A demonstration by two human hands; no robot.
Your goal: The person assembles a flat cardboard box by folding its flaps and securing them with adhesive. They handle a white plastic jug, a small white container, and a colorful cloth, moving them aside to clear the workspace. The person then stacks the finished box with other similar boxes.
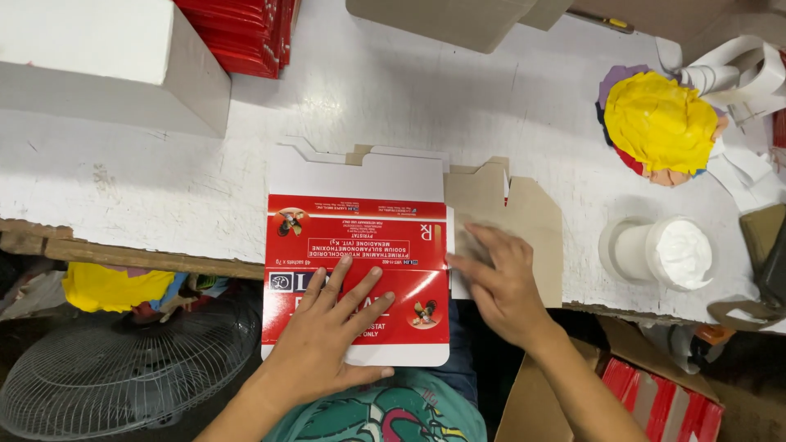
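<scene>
Carton blank (358, 245), red and white and folded flat, lies at the near edge of the white table (426, 98), with its lower part hanging past the edge toward the person. The left hand (327, 336) lies flat on the red lower panel, fingers spread and pressing down. The right hand (499, 282) rests just beside it on the brown cardboard flap (532, 221) that juts out from the right side of the blank, fingers stretched out flat and close together; neither hand pinches anything.

Around the work, a plain white box (106, 57) stands at the far left of the table, and a stack of red cartons (246, 33) sits behind it at the top edge. A brown cardboard piece (442, 20) lies at the far edge, well apart from the blank. To the right, a white tub of paste (663, 254) stands near the right hand, and beyond it lies a bundle of yellow and coloured rags (659, 123) beside strips of white tape backing (737, 74). Below the table edge, a wire fan guard (123, 368) shows at the lower left, and a red box (663, 401) at the lower right. Nothing lies between the hands and the blank.
</scene>
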